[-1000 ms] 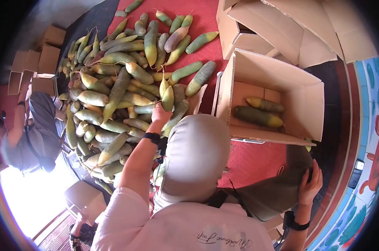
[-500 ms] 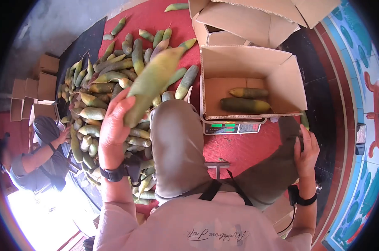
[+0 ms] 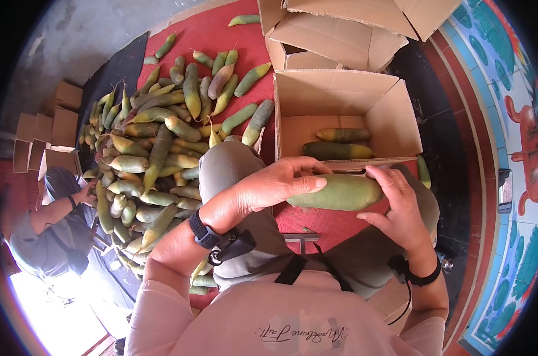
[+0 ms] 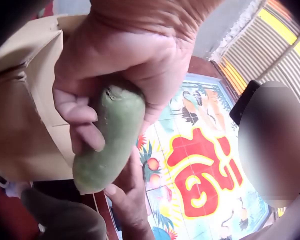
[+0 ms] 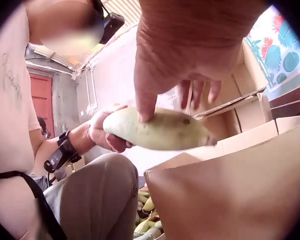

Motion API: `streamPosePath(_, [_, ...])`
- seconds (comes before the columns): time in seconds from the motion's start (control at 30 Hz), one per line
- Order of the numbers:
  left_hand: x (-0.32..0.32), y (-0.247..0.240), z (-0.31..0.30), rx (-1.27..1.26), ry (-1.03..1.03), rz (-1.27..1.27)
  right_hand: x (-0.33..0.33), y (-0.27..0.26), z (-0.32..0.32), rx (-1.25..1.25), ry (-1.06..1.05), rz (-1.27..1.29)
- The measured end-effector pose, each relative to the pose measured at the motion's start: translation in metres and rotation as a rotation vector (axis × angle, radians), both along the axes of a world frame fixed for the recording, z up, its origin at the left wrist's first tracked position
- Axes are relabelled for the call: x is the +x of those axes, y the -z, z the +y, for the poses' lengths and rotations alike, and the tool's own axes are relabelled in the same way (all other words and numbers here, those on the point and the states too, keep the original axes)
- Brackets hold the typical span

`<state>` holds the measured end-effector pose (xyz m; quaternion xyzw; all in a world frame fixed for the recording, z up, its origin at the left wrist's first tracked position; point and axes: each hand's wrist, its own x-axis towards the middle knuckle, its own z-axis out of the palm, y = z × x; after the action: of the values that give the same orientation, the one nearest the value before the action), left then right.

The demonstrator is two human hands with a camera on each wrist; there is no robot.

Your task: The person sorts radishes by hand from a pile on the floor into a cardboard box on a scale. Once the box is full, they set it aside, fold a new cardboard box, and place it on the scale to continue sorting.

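the long pale-green tapered shoot (image 3: pixel 340 193) has swung over from the left of the frame to the centre, just below the open brown cardboard box (image 3: pixel 402 121). the left hand (image 3: pixel 269 185) wraps one end, and the right hand (image 3: pixel 399 207), off the knee now, pinches the other. two darker shoots (image 3: pixel 338 150) lie inside the box, and the heap of green shoots (image 3: pixel 156 148) sits at upper left.

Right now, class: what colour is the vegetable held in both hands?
The vegetable is pale green; head view shows it best.
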<state>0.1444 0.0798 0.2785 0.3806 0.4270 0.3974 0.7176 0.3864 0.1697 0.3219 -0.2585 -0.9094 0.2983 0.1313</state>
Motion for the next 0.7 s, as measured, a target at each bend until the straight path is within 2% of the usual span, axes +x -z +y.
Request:
streamPosePath(0.03, [0.000,0.004,0.001,0.098,0.013,0.026,-0.005,0.000,-0.001,0.007,0.000,-0.012])
streamPosePath(0.17, [-0.008,0.004,0.010,-0.005,-0.085,-0.141,-0.014,0.002,0.011,0.058,0.020,0.017])
streamPosePath(0.23, [-0.011,0.006,0.012,0.126,-0.251,0.102,-0.018,-0.005,0.025,0.084,0.103,-0.004])
streamPosePath(0.27, [-0.012,0.024,0.013,0.161,-0.364,0.126,-0.017,0.000,0.036,0.067,0.156,0.008])
streamPosePath(0.3, [-0.013,0.025,0.012,0.158,-0.365,0.118,-0.014,0.006,0.050,0.050,0.209,0.019])
streamPosePath(0.37, [-0.017,0.027,0.010,0.216,-0.498,0.413,-0.012,0.014,0.075,0.188,0.278,-0.072])
streamPosePath(0.5, [-0.018,0.036,0.011,0.284,-0.520,0.555,-0.011,0.039,0.113,0.356,0.289,-0.437])
streamPosePath(0.53, [-0.018,0.038,0.011,0.282,-0.525,0.553,-0.014,0.045,0.117,0.357,0.283,-0.439])
streamPosePath(0.6, [-0.017,0.040,0.012,0.345,-0.531,0.657,-0.023,0.057,0.123,0.334,0.245,-0.677])
streamPosePath(0.7, [-0.016,0.035,0.012,0.271,-0.523,0.617,-0.036,0.081,0.132,0.266,0.168,-0.819])
